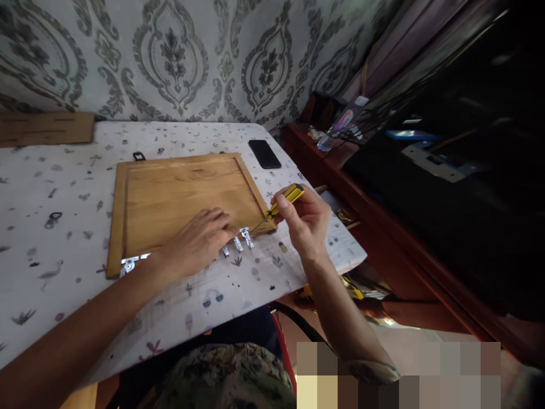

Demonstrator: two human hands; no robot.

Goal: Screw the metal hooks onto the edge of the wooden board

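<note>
A framed wooden panel (183,193) lies flat on the patterned tablecloth (63,187). My left hand (200,241) rests on the panel's near edge, fingers curled down over it beside metal hinge brackets (242,238). My right hand (304,218) grips a yellow-and-black screwdriver (287,199), its tip pointing at the panel's near right corner by the brackets. Another metal bracket (130,263) shows at the near left corner.
A black phone (264,153) lies behind the panel. Small dark metal fittings (53,218) sit on the cloth at left, and a cardboard piece (45,128) leans at the back left. A dark wooden cabinet (383,204) with clutter stands to the right.
</note>
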